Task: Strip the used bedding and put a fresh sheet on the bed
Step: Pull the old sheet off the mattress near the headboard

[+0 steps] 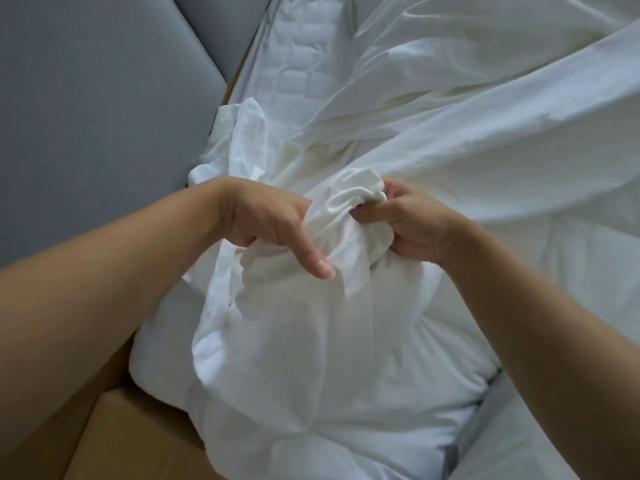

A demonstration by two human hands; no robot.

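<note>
Bed: quilted mattress [304,64] lies bare near the grey headboard [86,98]. White sheet [450,133] lies loose across the bed, bunched at the near corner. Left hand [266,223] and right hand [412,226] both grip the bunch, fingers curled into the cloth. Step: likely stripping. Next: haul the sheet clear of the far corners. No writing readable.

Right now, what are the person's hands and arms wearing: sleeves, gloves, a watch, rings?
Nothing shows. The left hand and right hand are bare, with no gloves or rings visible. The left forearm and right forearm are bare to the frame's edge: no sleeve, watch or bracelet in view.
</note>
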